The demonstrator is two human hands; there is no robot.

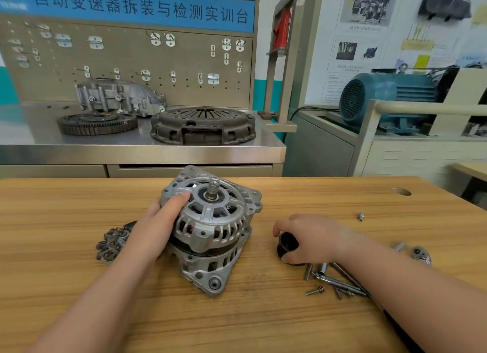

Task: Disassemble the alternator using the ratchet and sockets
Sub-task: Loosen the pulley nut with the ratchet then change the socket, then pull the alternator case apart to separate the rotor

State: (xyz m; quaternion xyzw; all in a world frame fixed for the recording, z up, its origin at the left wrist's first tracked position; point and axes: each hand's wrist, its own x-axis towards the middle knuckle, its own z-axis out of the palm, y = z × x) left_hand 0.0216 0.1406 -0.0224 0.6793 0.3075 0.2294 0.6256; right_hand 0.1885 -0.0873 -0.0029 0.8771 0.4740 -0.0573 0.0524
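A silver alternator (pixel 213 228) stands on the wooden table (pixel 237 321), its bare threaded shaft (pixel 213 190) pointing up. My left hand (pixel 160 220) grips its left side, thumb lying on the front housing. Right of it, my right hand (pixel 311 238) curls round a black pulley (pixel 287 246) that rests on the table. The ratchet (pixel 340 284) lies under my right forearm, with loose bolts and sockets (pixel 315 290) beside it.
A dark removed part (pixel 113 243) lies left of the alternator. Small metal pieces (pixel 420 255) and a bolt (pixel 361 216) sit at the right. A hole (pixel 402 191) pierces the table's far right. Behind stands a steel bench with a clutch cover (pixel 203 126) and flywheel (pixel 97 123).
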